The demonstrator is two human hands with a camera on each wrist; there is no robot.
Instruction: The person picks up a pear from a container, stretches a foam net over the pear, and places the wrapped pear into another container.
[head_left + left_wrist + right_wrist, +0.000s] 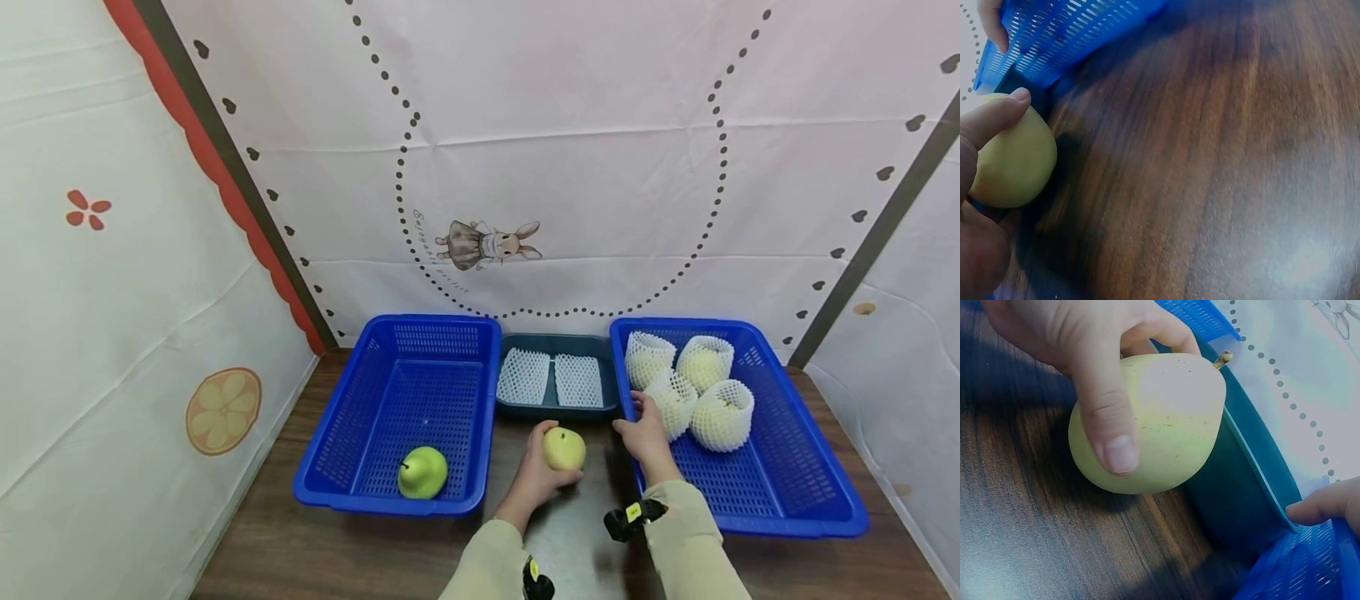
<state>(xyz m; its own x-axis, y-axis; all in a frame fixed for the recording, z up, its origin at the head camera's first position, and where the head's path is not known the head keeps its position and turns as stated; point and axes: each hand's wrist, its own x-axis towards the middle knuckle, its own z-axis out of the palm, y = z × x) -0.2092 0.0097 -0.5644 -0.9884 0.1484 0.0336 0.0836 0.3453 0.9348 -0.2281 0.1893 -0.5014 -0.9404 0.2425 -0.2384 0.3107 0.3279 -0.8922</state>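
My left hand point(537, 468) grips a pale yellow-green pear point(564, 449) between thumb and fingers, over the table in front of the dark green tray. In the right wrist view the pear point(1154, 425) shows its short brown stem, and the left thumb lies across its side. My right hand point(647, 435) is at the near left rim of the right blue basket point(795, 467); one straight finger point(1316, 509) appears by the tray's corner. It holds nothing visible. Inside that basket sit several pears in white foam nets point(722, 416).
Two flat white foam nets point(523, 377) lie side by side in the dark green tray point(558, 343) between the baskets. The left blue basket point(435, 400) holds one bare green pear point(422, 472). A patterned white cloth point(570, 183) hangs behind the wooden table point(390, 554).
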